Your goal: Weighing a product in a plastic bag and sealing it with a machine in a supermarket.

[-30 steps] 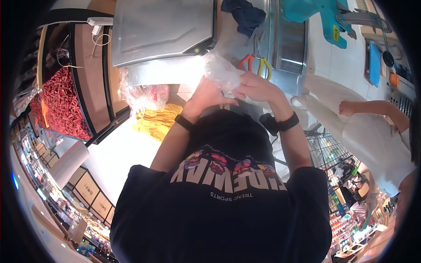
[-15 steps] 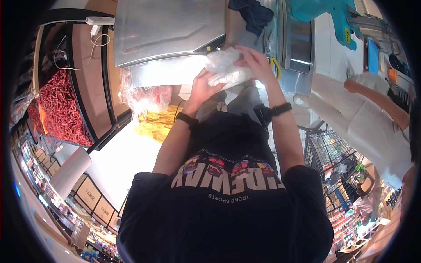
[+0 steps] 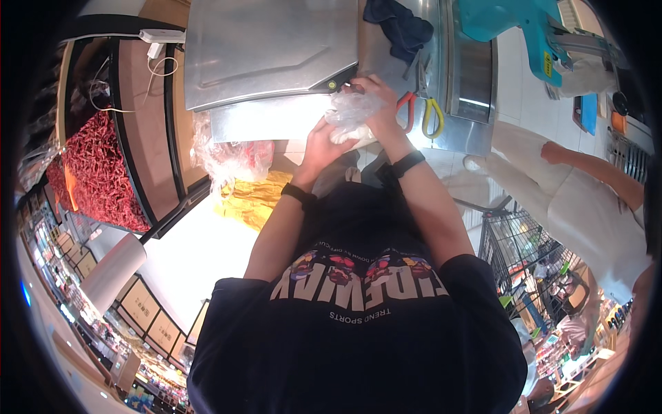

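Observation:
A clear plastic bag (image 3: 353,108) with something white in its lower part is between my hands, at the front edge of the metal counter. My left hand (image 3: 321,146) grips its lower left side, thumb and fingers closing on the white part. At the upper right my right hand (image 3: 380,105) is curled over the gathered film of the bag. What the white contents are cannot be made out. Just right of my right hand lie scissors (image 3: 434,119) with one red and one yellow handle, on the metal surface.
A large metal scale plate (image 3: 276,48) stands ahead on the left. Beyond my right hand lies a dark blue cloth (image 3: 400,31). Crumpled clear bags (image 3: 234,159) hang at left above yellow sheeting (image 3: 255,200). Dried red chillies (image 3: 100,172) fill a bin. At right is a person in white (image 3: 586,200).
My right hand has shifted left and closed on the bag's upper part, uncovering the scissors. My left hand stays on the lower side.

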Demonstrator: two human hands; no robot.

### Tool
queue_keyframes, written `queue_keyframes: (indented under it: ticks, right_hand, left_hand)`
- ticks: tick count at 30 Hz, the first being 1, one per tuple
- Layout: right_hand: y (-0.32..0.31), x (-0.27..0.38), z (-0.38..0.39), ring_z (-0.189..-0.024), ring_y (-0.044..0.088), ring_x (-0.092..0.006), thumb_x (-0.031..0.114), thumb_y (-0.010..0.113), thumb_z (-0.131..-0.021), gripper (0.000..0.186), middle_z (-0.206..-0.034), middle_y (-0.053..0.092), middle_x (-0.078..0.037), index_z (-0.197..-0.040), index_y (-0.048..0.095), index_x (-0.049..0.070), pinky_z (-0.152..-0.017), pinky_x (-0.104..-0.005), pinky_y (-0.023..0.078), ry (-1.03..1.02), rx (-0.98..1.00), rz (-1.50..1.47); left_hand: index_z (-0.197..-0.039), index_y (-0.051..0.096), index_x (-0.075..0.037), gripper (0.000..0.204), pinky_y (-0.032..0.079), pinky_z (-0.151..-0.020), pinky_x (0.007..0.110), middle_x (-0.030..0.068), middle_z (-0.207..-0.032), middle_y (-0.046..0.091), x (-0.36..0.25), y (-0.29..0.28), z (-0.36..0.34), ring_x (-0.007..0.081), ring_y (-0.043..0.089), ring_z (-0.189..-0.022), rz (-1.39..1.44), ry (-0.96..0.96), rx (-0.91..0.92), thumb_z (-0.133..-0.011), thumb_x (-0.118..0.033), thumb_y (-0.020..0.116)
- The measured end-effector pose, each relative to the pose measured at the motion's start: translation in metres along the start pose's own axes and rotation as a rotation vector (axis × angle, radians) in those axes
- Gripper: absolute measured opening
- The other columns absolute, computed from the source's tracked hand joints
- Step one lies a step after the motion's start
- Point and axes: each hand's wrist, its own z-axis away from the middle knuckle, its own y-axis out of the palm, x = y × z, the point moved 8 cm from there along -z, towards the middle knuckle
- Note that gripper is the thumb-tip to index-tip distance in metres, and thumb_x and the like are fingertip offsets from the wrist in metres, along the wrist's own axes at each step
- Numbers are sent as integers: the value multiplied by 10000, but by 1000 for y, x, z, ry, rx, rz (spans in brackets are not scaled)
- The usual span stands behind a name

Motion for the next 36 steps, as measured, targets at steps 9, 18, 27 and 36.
queue_keyframes:
  ticks: [9, 18, 27, 36]
  right_hand:
    - [4, 7, 1, -691, 638, -237, 236, 699, -778, 103, -760, 609, -20, -790, 698, 134, -594, -341, 505, -118, -87, 59]
    - [-2, 15, 5, -610, 601, -214, 193, 703, -755, 59, -691, 561, -12, -727, 686, 144, -544, -330, 483, -283, -147, 149]
    - [-18, 0, 33, -603, 596, -233, 133, 706, -733, 44, -702, 585, -32, -776, 707, 127, -540, -338, 475, -204, -126, 107]
    - [-111, -124, 119, -600, 497, -91, 119, 707, -856, 151, -693, 562, 4, -806, 655, -13, -568, -236, 385, 655, -347, -668]
  left_hand:
    - [-1053, 672, -35, 451, 505, -870, 378, 158, -1087, 635, -2, 0, -2, 315, 626, -1008, -38, 36, -25, -660, -198, 824]
    - [-1027, 669, -27, 435, 515, -846, 387, 163, -1064, 638, -2, 0, -6, 330, 634, -974, -50, 47, -36, -657, -183, 835]
    - [-1092, 655, -42, 508, 513, -860, 391, 167, -1071, 638, 3, -4, -7, 340, 628, -989, -13, 72, -59, -629, -156, 828]
    - [-1114, 660, -102, 474, 464, -898, 436, 133, -1152, 624, -17, 26, -30, 335, 598, -1034, -332, 246, 74, -683, -274, 760]
